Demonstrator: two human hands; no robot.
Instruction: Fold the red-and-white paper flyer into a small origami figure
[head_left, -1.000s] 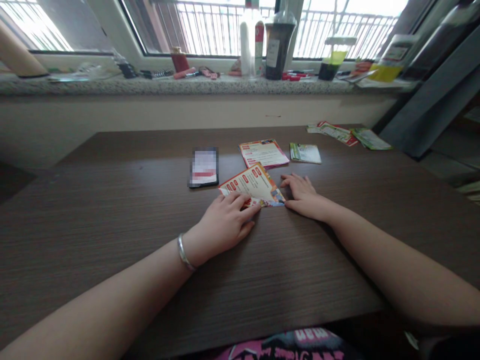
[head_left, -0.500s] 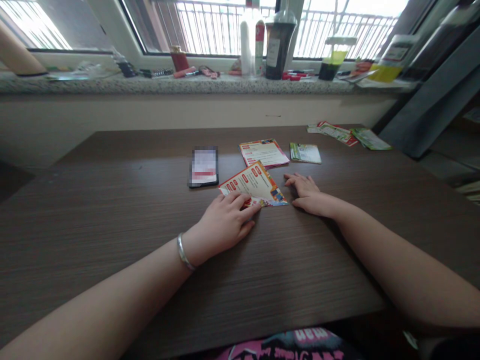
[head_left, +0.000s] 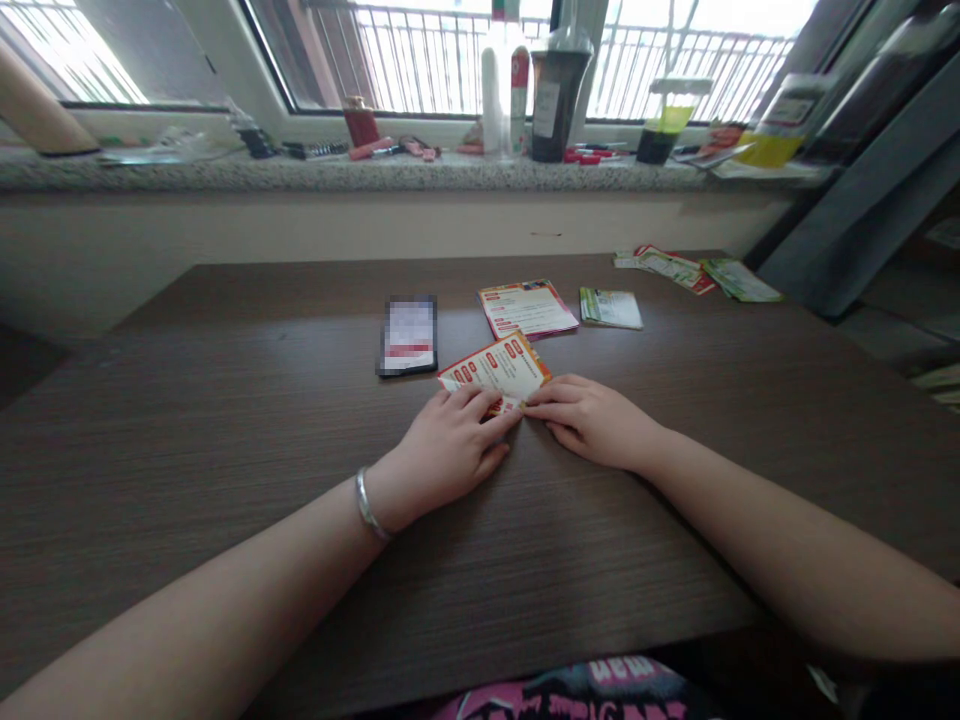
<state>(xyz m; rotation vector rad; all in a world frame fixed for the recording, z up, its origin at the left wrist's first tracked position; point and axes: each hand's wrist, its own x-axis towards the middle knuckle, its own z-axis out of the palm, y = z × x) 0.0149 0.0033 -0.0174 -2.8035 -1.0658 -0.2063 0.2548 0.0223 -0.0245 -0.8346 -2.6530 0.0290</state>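
Daylight falls across a dark brown wood-grain desk [head_left: 225, 430] below a speckled grey stone windowsill [head_left: 450, 176]. Fingertips of both hands meet, or nearly so, at the near edge of a cream paper sheet with red and orange print [head_left: 501, 368], which lies at a slant in the middle of the desk. On the left hand [head_left: 442, 450], the fingers are extended and close together, flat on the sheet's near left part, with the thumb a little apart along its edge. On the right hand [head_left: 600, 425], the fingers are narrowed to the near right corner; whether they pinch it or only press cannot be told.

A patterned strip between the hands suggests the near edge is turned over in a narrow fold, so the work looks barely begun: most of the sheet's face lies flat and uncreased.

Both palms face down, wrists low, forearms angling in from either side, a silver metal bangle [head_left: 365, 505] around the left wrist. Just beyond lies a stack of similar red-and-cream printed sheets [head_left: 529, 308], apparently untouched, between a black-edged phone [head_left: 409, 337] and a small green-and-white paper pile [head_left: 611, 308].
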